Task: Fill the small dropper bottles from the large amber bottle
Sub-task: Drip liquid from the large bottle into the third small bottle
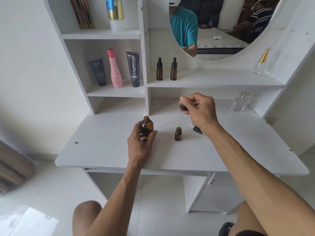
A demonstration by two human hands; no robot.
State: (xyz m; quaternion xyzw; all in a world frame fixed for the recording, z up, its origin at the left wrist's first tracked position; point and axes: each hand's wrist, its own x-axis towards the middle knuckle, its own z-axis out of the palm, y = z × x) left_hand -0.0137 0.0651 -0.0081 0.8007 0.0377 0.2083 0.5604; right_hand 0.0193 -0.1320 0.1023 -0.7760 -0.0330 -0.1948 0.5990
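I work at the white vanity desk [109, 150]; its bare top carries everything in play. My left hand [141, 142] grips the large amber bottle [147, 127], fingers wrapped round its lower body; it stands upright, uncapped, left of centre on the desk. My right hand [199, 108] pinches the black bulb and collar of a dropper [183, 107], held raised, its thin glass tube hanging down toward the open small dropper bottle [178, 134]. The tube tip looks to be just above that bottle's mouth; I cannot tell whether it has entered, nor whether the tube holds liquid.

That small bottle stands free on the desk, near the large one but apart from it. A second dropper cap [196, 128] lies on its side just right of it, partly behind my right wrist. Two capped dropper bottles [166, 69] stand on the shelf above, side by side.

Judgement: the step is discharge into the small bottle.
- Keep the tube vertical and centred over the narrow neck before squeezing.
- Squeeze slowly; the unheld bottle could tip if the tube knocks its rim.
- Keep the large bottle steady and upright, since it is open.
- Shelf pair appear still to be done.
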